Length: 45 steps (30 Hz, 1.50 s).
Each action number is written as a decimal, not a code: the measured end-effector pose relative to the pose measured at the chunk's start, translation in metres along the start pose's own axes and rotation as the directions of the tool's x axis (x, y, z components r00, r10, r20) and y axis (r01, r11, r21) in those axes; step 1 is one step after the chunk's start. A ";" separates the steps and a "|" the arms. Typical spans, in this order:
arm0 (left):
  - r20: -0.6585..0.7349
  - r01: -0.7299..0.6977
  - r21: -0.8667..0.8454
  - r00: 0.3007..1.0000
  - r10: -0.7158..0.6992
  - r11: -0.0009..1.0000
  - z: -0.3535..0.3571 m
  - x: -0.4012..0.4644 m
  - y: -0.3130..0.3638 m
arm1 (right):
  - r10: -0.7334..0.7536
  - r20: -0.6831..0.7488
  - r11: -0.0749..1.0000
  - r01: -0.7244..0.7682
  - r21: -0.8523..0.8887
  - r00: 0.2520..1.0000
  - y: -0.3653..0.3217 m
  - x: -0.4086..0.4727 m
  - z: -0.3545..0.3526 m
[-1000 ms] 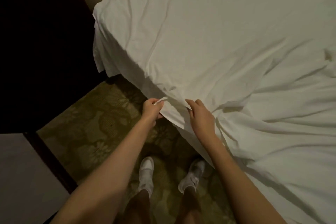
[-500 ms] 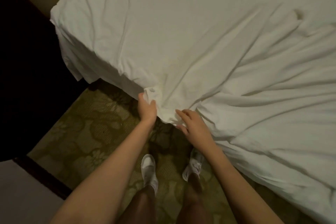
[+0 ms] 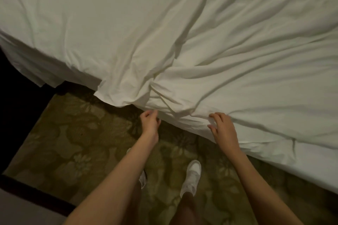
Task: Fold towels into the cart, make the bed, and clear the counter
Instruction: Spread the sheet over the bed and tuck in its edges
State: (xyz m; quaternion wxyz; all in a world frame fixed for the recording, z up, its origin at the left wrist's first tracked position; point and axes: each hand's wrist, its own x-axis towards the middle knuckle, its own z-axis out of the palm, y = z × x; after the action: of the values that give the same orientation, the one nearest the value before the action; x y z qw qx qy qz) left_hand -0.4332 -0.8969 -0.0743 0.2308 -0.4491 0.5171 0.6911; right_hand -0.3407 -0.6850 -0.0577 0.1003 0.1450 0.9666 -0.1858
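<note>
Patterned carpet (image 3: 76, 133) below the bed (image 3: 301, 175): left hand (image 3: 149, 121) just let go of the sheet (image 3: 164, 42), loosely curled, empty. Right hand (image 3: 222, 129) spreads on its edge, so smoothing's next, I'd guess.

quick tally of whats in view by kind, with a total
white bed sheet, wrinkled, draped over the bed edge: 1
bare hands, left hand and right hand: 2
white shoes, one in plain view, the other mostly hidden behind the left arm: 2
green floral patterned carpet: 1
total: 6
</note>
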 end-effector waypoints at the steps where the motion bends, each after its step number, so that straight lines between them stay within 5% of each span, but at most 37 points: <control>1: 0.087 -0.015 0.056 0.996 0.010 0.998 0.010 -0.008 -0.011 | 0.013 -0.011 1.000 -0.013 -0.007 1.000 0.015 -0.003 -0.002; 6: 0.289 -0.081 0.110 0.956 0.046 0.991 0.067 -0.031 -0.043 | -0.019 -0.078 0.998 0.014 -0.066 0.997 0.081 -0.005 -0.014; 11: 0.270 -0.110 0.072 0.959 0.087 0.991 0.109 -0.037 -0.061 | -0.100 -0.018 0.983 0.096 -0.154 0.995 0.124 0.016 -0.022; 14: 0.130 -0.124 0.056 0.985 0.116 0.991 0.124 -0.035 -0.078 | -0.155 -0.038 0.971 0.146 -0.188 0.987 0.133 0.026 -0.028; 17: 0.009 -0.118 0.076 0.993 0.117 0.990 0.138 -0.035 -0.088 | -0.202 -0.127 0.973 0.184 -0.138 0.971 0.141 0.032 -0.036; 22: 0.214 0.017 -0.136 0.977 0.013 0.991 0.172 -0.055 -0.096 | -0.101 -0.111 0.991 0.110 0.073 0.989 0.152 0.029 -0.054; 29: -0.074 -0.041 -0.135 0.997 0.031 0.990 0.153 -0.089 -0.136 | -0.200 0.113 0.978 0.191 0.087 0.973 0.166 -0.019 -0.059; 39: -0.192 -0.040 -0.080 0.981 0.024 0.996 0.079 -0.087 -0.178 | -0.326 0.252 0.938 0.345 -0.037 0.911 0.142 -0.083 -0.012; 45: 0.054 0.040 -0.052 0.998 -0.037 0.998 0.094 -0.086 -0.207 | -0.261 0.124 0.959 0.272 -0.083 0.957 0.177 -0.103 0.014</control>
State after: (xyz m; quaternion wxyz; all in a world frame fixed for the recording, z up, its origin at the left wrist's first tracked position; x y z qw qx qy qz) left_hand -0.2643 -0.7231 -0.0994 0.2458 -0.4465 0.4834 0.7117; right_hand -0.1858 -0.5579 -0.1033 0.1356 -0.0023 0.9782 -0.1574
